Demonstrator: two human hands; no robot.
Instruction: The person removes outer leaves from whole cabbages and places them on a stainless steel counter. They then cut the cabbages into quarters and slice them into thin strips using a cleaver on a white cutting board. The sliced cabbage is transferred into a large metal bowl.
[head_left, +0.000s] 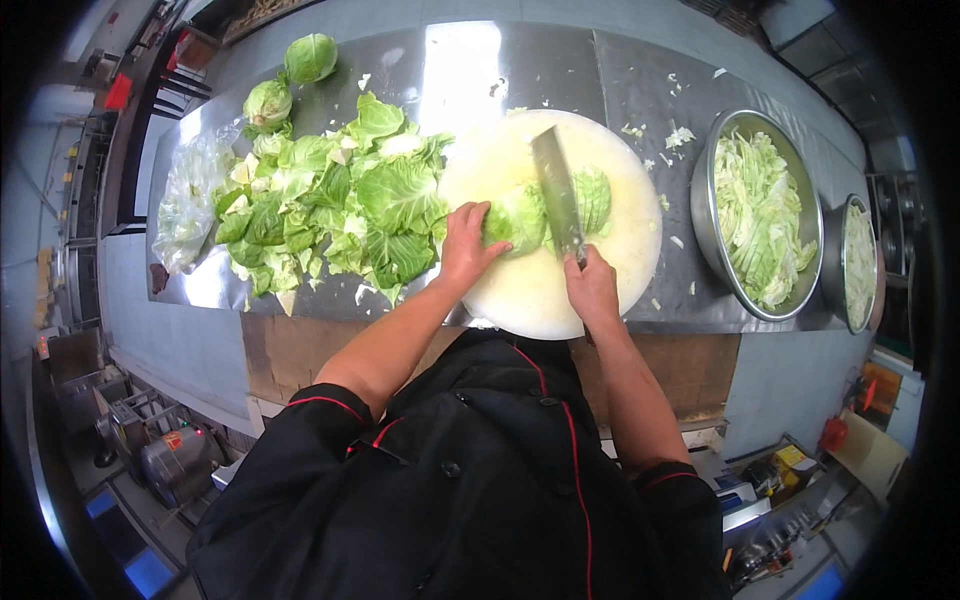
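Note:
My right hand (595, 289) grips the handle of a cleaver (556, 184), its broad blade pointing away from me over a round cutting board (517, 300). Left of the blade lies a pale green cabbage piece (516, 220). The fingers and thumb of my left hand (466, 244) are spread around its near left side, holding it. On the blade's other side sits a cut cabbage portion (594, 199) scored by parallel slices. The blade partly covers the gap between the two pieces, so I cannot tell whether they are joined.
Loose cabbage leaves (322, 202) heap left of the board, beside a clear plastic bag (191, 202). Two whole cabbages (310, 58) (268, 105) stand behind. To the right, a large steel bowl (701, 217) and a smaller bowl (831, 262) hold shredded cabbage. Scraps dot the steel table (645, 67).

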